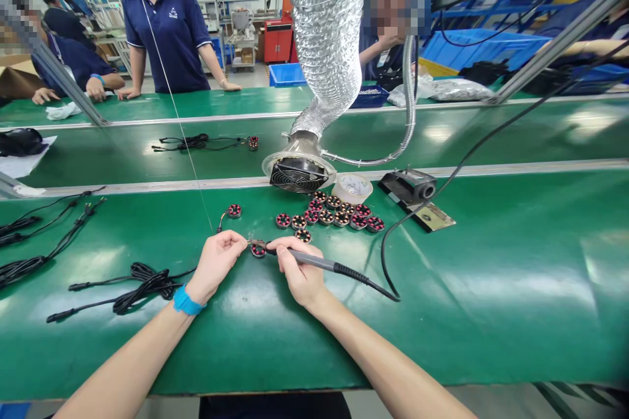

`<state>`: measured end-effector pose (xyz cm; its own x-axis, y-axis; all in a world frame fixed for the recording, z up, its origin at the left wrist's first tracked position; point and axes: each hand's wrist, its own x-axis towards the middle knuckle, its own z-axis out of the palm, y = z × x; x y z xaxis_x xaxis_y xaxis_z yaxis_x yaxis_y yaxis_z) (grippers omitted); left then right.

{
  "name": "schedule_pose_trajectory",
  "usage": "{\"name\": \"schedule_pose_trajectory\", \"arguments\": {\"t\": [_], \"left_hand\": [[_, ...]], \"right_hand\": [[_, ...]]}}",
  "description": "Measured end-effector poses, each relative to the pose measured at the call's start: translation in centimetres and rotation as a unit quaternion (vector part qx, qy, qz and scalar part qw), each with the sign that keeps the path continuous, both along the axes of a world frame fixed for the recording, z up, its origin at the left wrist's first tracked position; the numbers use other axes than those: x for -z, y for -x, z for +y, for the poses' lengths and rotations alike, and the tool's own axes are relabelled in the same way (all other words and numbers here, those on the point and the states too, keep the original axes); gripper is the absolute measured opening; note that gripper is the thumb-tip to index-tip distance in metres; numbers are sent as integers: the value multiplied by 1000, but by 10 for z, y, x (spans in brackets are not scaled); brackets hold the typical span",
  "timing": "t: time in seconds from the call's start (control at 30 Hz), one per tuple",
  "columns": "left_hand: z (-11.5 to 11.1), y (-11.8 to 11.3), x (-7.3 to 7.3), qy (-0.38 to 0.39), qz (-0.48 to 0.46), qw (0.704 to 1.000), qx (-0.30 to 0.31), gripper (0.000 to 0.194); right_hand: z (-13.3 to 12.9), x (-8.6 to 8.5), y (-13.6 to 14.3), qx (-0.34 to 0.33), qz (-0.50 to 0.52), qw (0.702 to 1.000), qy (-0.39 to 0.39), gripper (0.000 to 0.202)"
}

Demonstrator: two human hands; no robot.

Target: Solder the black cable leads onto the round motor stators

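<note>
Find black cables at the left edge of the green worktop, then a coiled black cable at lower left. Wears a blue wristband on the left wrist. With the left hand, presses thumb and index fingers together on something too small to identify, beside 1 wound motor stator near centre frame. With the right hand, pinches a grey soldering iron, tip at that stator. See more stators right of centre, below a tape roll, then an iron stand further right.
</note>
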<state>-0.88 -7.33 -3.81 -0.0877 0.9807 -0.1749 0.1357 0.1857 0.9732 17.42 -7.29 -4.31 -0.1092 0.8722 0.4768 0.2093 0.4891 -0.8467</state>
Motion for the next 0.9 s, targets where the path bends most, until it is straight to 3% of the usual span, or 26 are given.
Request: {"name": "schedule_pose_trajectory", "arguments": {"t": [0.37,0.9], "left_hand": [[-1,-2,-3,5,2,1000,-5,30],[-1,-2,-3,18,6,1000,0,33]], "right_hand": [[-1,2,0,13,71,996,48,29],[0,4,1,26,60,997,45,28]]}}
